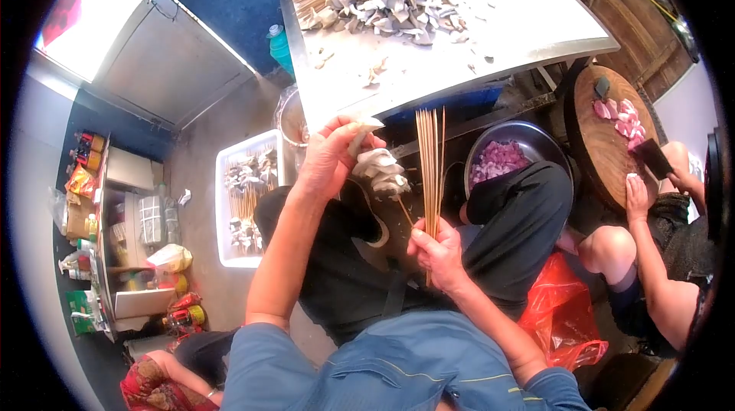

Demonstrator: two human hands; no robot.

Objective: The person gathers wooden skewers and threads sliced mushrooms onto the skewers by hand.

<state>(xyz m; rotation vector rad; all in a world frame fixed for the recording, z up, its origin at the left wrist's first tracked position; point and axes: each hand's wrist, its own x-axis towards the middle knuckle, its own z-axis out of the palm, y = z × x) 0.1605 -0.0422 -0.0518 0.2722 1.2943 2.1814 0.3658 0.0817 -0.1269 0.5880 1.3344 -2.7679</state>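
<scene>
My left hand (331, 157) pinches a pale mushroom slice (363, 132) just above a stack of mushroom pieces (381, 173) threaded on a skewer. My right hand (438, 250) grips a bundle of bamboo skewers (431, 160) that points upward, together with the loaded skewer. Both hands work over my lap, below the edge of a white table (528, 24). A heap of sliced mushrooms (387, 3) lies on that table.
A white tray (222, 208) with finished mushroom skewers sits on the floor at left. A metal bowl (536, 139) holds pink meat cubes. At right another person's hand (638, 195) rests on a round wooden block (605, 143) bearing meat, beside a cleaver. A red plastic bag (563, 311) lies below.
</scene>
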